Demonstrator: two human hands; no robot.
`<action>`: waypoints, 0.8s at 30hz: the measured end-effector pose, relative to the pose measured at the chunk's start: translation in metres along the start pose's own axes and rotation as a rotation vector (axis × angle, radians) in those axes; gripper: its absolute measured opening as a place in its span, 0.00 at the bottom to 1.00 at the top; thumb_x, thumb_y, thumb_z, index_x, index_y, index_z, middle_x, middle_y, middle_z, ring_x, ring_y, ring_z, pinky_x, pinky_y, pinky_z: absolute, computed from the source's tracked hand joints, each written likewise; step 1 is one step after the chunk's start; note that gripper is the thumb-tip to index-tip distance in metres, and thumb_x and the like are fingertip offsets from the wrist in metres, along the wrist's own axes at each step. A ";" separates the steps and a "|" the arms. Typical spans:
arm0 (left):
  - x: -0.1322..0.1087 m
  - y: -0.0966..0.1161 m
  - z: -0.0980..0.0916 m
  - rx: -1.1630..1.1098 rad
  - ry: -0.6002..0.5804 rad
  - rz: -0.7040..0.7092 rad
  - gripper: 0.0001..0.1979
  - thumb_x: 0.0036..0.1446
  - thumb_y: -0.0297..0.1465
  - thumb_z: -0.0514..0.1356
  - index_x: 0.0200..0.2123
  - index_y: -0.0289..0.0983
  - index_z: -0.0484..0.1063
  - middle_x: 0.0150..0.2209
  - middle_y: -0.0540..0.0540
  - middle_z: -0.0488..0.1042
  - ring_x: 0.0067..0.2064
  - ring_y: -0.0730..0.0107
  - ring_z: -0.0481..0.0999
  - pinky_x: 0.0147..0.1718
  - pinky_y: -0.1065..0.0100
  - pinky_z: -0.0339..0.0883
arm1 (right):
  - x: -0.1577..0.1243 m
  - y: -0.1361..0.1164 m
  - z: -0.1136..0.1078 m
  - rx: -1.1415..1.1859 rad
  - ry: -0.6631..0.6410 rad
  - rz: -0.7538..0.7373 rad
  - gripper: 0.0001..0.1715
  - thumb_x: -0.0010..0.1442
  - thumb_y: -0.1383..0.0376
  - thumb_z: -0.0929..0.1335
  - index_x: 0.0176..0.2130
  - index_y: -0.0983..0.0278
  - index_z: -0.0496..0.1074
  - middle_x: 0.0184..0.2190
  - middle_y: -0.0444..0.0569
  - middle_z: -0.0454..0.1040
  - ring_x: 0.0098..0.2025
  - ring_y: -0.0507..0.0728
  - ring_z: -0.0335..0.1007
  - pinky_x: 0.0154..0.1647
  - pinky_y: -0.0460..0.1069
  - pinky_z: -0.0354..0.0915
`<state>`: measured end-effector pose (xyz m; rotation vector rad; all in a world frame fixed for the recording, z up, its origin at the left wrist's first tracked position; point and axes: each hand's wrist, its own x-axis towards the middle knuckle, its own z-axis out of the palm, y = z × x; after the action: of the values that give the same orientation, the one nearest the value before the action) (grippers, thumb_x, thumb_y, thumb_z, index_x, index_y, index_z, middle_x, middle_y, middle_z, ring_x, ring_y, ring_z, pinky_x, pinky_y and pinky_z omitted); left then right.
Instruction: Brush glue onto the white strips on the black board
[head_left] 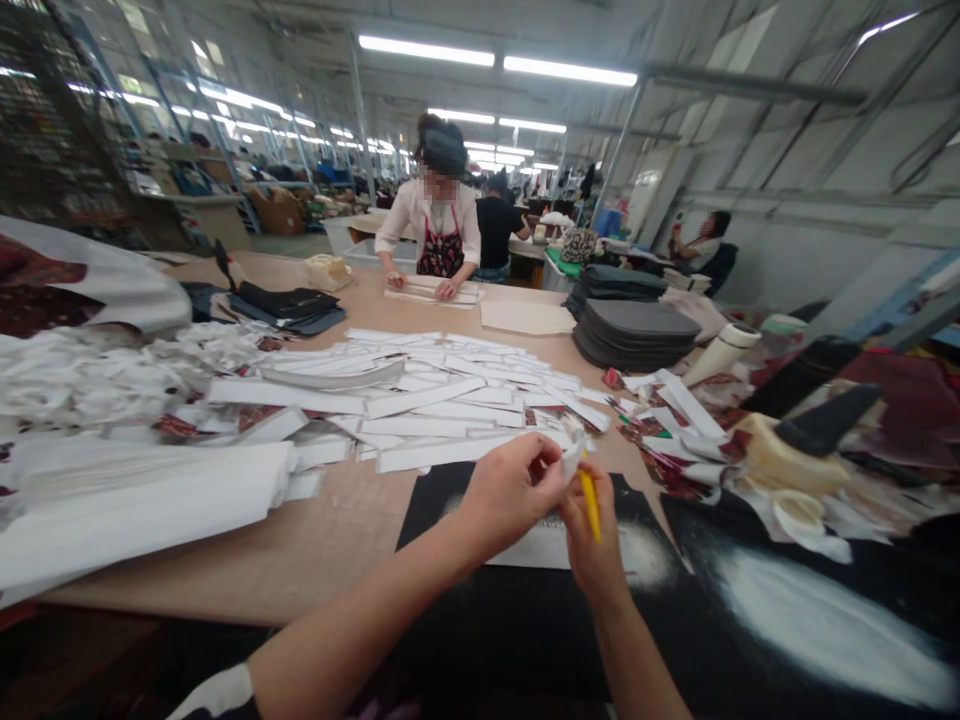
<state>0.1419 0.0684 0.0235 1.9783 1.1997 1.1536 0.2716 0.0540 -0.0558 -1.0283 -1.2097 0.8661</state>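
Note:
My left hand (510,490) pinches a small white strip piece (572,452) above the black mat (480,590) near the table's front edge. My right hand (594,545) sits just beside it, holding a yellow pen (590,503) and also touching the same white piece. Under both hands a white sheet (536,548) lies on the mat. Ahead of my hands spreads a heap of white cut strips (420,390) on the brown table (330,540).
A stack of folded white material (142,500) lies at the left, dark grey stacked pieces (637,335) at the back right, and scraps with a white roll (724,352) at the right. A person in an apron (439,215) works at the table's far side.

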 end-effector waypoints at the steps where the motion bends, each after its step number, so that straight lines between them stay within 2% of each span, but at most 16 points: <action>1: -0.001 0.006 -0.003 -0.114 0.017 0.000 0.03 0.52 0.29 0.55 0.30 0.37 0.68 0.25 0.53 0.69 0.26 0.76 0.67 0.25 0.74 0.59 | 0.003 -0.004 0.002 0.014 0.014 0.007 0.26 0.55 0.55 0.67 0.48 0.58 0.54 0.42 0.51 0.70 0.45 0.59 0.70 0.45 0.55 0.67; 3: -0.003 0.012 -0.009 -0.257 0.051 -0.005 0.04 0.52 0.30 0.56 0.32 0.37 0.68 0.27 0.52 0.69 0.27 0.77 0.67 0.25 0.75 0.59 | 0.006 -0.012 0.003 -0.015 -0.012 0.016 0.25 0.53 0.56 0.68 0.47 0.58 0.55 0.33 0.46 0.69 0.34 0.55 0.70 0.36 0.51 0.68; 5: -0.005 0.010 -0.016 -0.311 0.064 -0.020 0.06 0.51 0.31 0.59 0.33 0.36 0.69 0.29 0.52 0.70 0.28 0.76 0.67 0.25 0.75 0.60 | 0.006 -0.019 -0.001 -0.098 -0.116 0.019 0.23 0.53 0.57 0.68 0.46 0.58 0.57 0.29 0.43 0.67 0.29 0.53 0.67 0.30 0.48 0.66; 8: -0.007 0.001 -0.026 -0.359 0.094 -0.049 0.05 0.52 0.32 0.58 0.30 0.35 0.69 0.27 0.51 0.69 0.28 0.76 0.67 0.27 0.74 0.60 | -0.003 -0.028 -0.011 -0.258 -0.299 0.048 0.21 0.54 0.57 0.67 0.46 0.58 0.58 0.29 0.43 0.67 0.27 0.52 0.65 0.28 0.47 0.65; 11: -0.010 -0.016 -0.036 -0.475 0.204 -0.139 0.07 0.50 0.33 0.60 0.28 0.35 0.70 0.26 0.51 0.69 0.29 0.75 0.66 0.28 0.73 0.59 | -0.019 -0.029 -0.027 -0.416 -0.389 0.100 0.21 0.54 0.55 0.66 0.46 0.57 0.60 0.32 0.45 0.69 0.31 0.54 0.68 0.33 0.49 0.66; 14: -0.019 -0.041 -0.043 -0.621 0.311 -0.300 0.11 0.46 0.36 0.63 0.27 0.34 0.71 0.25 0.51 0.69 0.29 0.75 0.66 0.29 0.73 0.60 | -0.034 -0.018 -0.057 -0.556 -0.347 0.151 0.20 0.53 0.53 0.65 0.44 0.56 0.64 0.41 0.49 0.71 0.41 0.59 0.70 0.43 0.53 0.66; 16: -0.031 -0.061 -0.043 -0.640 0.312 -0.426 0.13 0.43 0.38 0.64 0.27 0.33 0.71 0.25 0.50 0.70 0.28 0.75 0.66 0.28 0.73 0.59 | -0.037 -0.007 -0.084 -0.640 -0.277 0.191 0.21 0.52 0.51 0.65 0.44 0.56 0.65 0.40 0.50 0.71 0.43 0.61 0.69 0.44 0.54 0.66; 20: -0.065 -0.097 -0.032 -0.448 0.143 -0.602 0.15 0.43 0.40 0.62 0.29 0.33 0.71 0.26 0.49 0.71 0.27 0.74 0.66 0.24 0.74 0.57 | -0.029 0.012 -0.132 -0.761 -0.145 0.227 0.23 0.49 0.50 0.66 0.43 0.57 0.66 0.31 0.46 0.71 0.35 0.59 0.70 0.39 0.53 0.66; 24: -0.088 -0.122 -0.017 -0.302 0.003 -0.635 0.09 0.42 0.35 0.62 0.23 0.33 0.71 0.23 0.49 0.71 0.27 0.71 0.68 0.28 0.71 0.59 | -0.017 0.026 -0.147 -0.831 -0.100 0.225 0.25 0.48 0.48 0.64 0.43 0.58 0.66 0.31 0.46 0.70 0.31 0.58 0.69 0.35 0.53 0.66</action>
<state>0.0555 0.0450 -0.0983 1.2359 1.4142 0.9297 0.4138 0.0228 -0.0925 -1.8284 -1.6068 0.5770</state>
